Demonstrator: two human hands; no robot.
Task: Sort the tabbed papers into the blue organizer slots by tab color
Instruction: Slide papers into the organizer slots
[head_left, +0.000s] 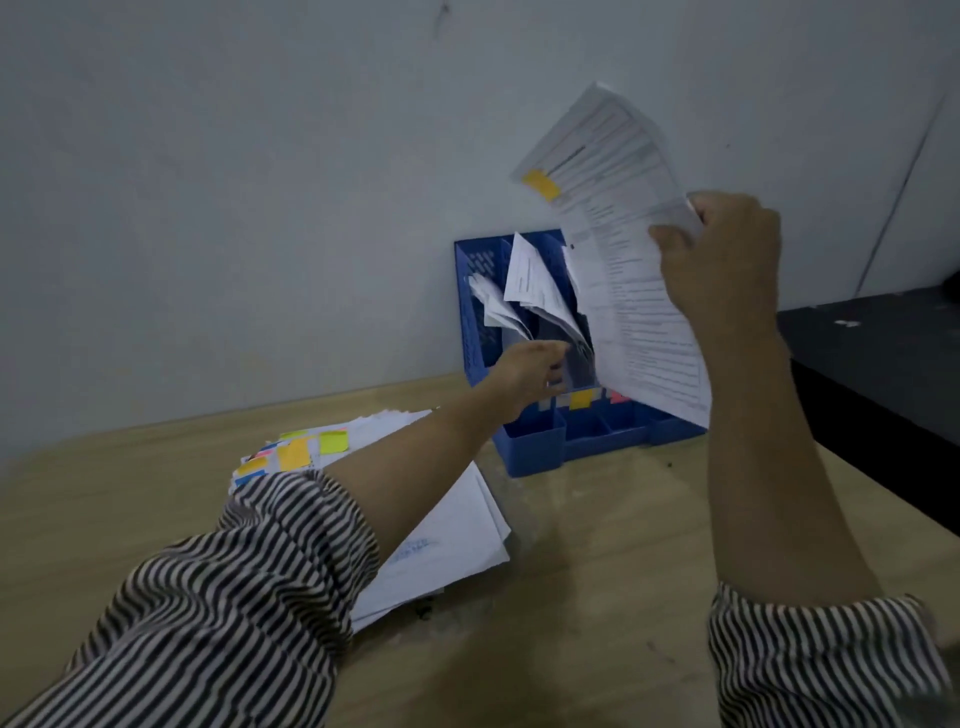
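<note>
Right hand (719, 260) grips the yellow-tabbed paper (618, 234); left hand (530, 371), fingers curled on filed sheets (535, 291), should part them wider in the blue organizer (535, 447); slide in edge-first.

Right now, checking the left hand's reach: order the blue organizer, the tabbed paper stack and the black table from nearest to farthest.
From the left hand:
1. Blue organizer, right at the fingers.
2. Tabbed paper stack, lower left, under the forearm.
3. Black table, far right.

No text could be read. Print on the raised sheet (623, 249) was blurred. A blue stamp on the paper stack (441, 540) was illegible.
</note>
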